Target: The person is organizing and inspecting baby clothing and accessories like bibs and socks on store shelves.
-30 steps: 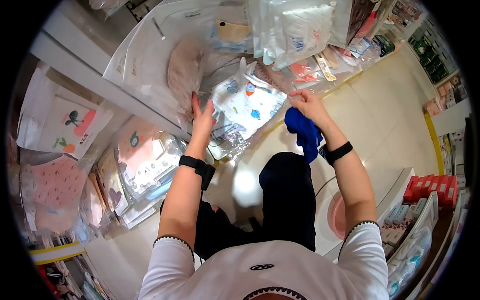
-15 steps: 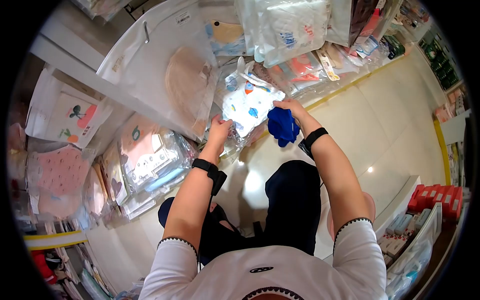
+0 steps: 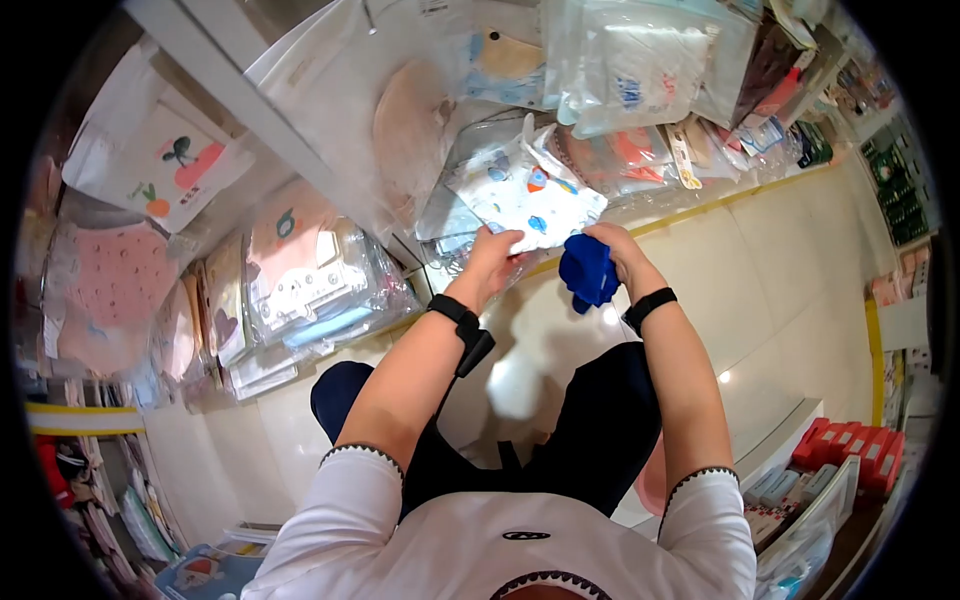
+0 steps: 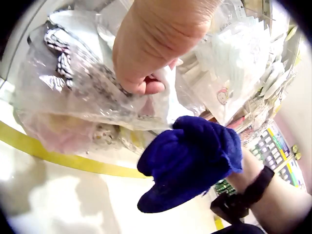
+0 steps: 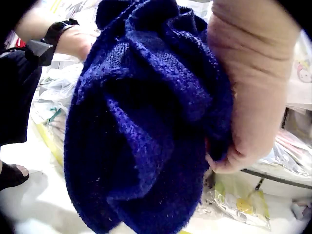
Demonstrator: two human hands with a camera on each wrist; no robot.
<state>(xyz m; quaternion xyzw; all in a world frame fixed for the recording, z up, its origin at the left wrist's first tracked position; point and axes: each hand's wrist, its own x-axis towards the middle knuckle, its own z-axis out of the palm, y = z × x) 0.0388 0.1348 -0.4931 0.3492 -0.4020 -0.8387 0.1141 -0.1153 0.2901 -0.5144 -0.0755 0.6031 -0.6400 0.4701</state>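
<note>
A white cloth (image 3: 530,195) printed with rockets and planets lies over plastic-wrapped packs in front of me. At its lower left edge my left hand (image 3: 490,262) has its fingers curled on it; in the left wrist view, white fabric (image 4: 168,95) shows beside the curled fingertips. My right hand (image 3: 622,258) grips a bunched dark blue cloth (image 3: 588,275) at the printed cloth's right corner. Fuzzy and folded, the blue cloth (image 5: 141,117) hangs from that hand and fills much of the right wrist view, hiding some of the fingers.
A clear bag with a beige round item (image 3: 410,135) hangs above my left hand. Packaged goods (image 3: 640,75) hang behind the cloth, and more packs (image 3: 310,270) stand at left. A yellow strip (image 3: 715,205) edges the shelf. Red boxes (image 3: 850,450) sit at lower right.
My left hand has moved from the hanging bag rightward to the printed cloth's lower edge. The right hand, still holding the blue cloth, has come closer to it. The camera view has shifted.
</note>
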